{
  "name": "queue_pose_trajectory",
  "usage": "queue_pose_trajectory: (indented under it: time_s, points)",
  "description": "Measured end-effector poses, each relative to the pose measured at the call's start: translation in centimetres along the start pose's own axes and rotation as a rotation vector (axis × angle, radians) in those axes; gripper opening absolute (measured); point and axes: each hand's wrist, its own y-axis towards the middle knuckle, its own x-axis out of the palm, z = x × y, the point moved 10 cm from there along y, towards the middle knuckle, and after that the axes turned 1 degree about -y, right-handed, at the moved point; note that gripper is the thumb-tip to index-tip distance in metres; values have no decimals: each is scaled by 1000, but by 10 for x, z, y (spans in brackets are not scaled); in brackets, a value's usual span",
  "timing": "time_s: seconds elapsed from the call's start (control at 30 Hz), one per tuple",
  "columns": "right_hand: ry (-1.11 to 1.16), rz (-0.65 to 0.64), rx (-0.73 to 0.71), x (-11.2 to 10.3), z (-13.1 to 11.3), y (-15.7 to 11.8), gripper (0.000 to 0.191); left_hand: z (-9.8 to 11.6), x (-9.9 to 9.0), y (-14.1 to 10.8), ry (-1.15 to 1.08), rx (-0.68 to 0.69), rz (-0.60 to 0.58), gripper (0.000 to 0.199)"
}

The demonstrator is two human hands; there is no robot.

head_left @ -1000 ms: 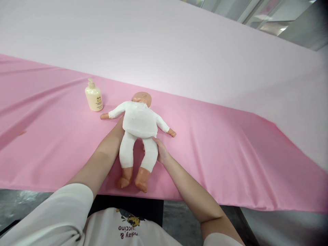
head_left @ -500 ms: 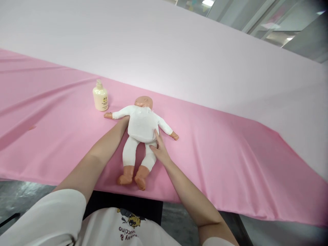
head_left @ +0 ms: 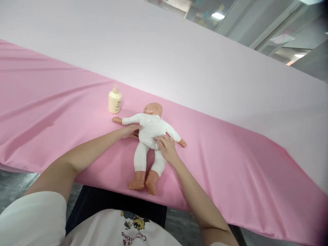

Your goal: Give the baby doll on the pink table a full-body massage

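Observation:
A baby doll with a white cloth body and bare head, hands and feet lies on the pink cloth, feet toward me, arms spread. My left hand is closed against the left side of its torso, below the outstretched arm; its fingertips are partly hidden by the doll. With bent fingers, my right hand grips the lower right of the white torso, near the hip. A cream pump bottle with dark print stands upright beyond the doll's left-hand arm, touched by neither hand.
Pink cloth covers the table and hangs over its near edge. Behind it rises a plain white panel. A dark seat or clothing shows below the near edge, with grey floor at the lower left.
My left hand has come out from behind the doll's upper torso to its lower side. My right hand has moved up onto the torso, its fingers now bent. The view has shifted left.

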Motion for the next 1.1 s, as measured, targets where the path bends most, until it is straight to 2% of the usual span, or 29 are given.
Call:
queue_pose_trajectory:
  time_s: [0.07,0.13,0.23,0.33,0.4,0.43,0.53,0.6,0.67,0.73,0.8,0.87,0.93,0.97,1.03,1.1]
  points:
    - [-92,-1,-17,-4,-17,23,42,-7,-6,3,190,-65,16,46]
    - [-177,-25,-82,2,-37,47,55,-7,-11,6,410,-80,4,38]
    - [-255,-174,-100,33,-50,75,67,1,-19,8,649,-132,-39,27]
    - [-306,-242,-80,59,-48,88,67,19,-30,4,724,-257,-80,25]
    - [-332,-225,-81,64,-47,90,67,43,-33,1,634,-256,-70,31]
    - [-338,-224,-80,64,-46,89,66,59,-31,0,517,-199,-57,36]
    - [-331,-262,-32,61,-47,94,64,115,-20,-5,-18,138,-24,49]
    - [-291,-255,-4,53,-57,107,63,139,-23,-13,-321,328,27,55]
    - [-210,-171,-58,38,-85,131,66,141,-25,-17,-477,365,92,60]
    - [-97,-83,-204,24,-129,158,68,136,-24,-18,-541,328,142,64]
    - [-38,-12,-336,15,-172,184,71,136,-24,-21,-582,326,179,65]
    - [5,39,-407,14,-206,207,77,141,-22,-27,-604,366,169,67]
    - [53,56,-429,21,-231,225,81,151,-14,-34,-604,433,94,64]
    - [59,-3,-423,32,-240,231,82,157,-11,-38,-606,477,64,61]
    - [54,-130,-365,55,-247,238,80,166,-10,-46,-613,561,47,53]
    - [79,-147,-302,64,-249,237,75,173,-11,-51,-600,619,45,50]
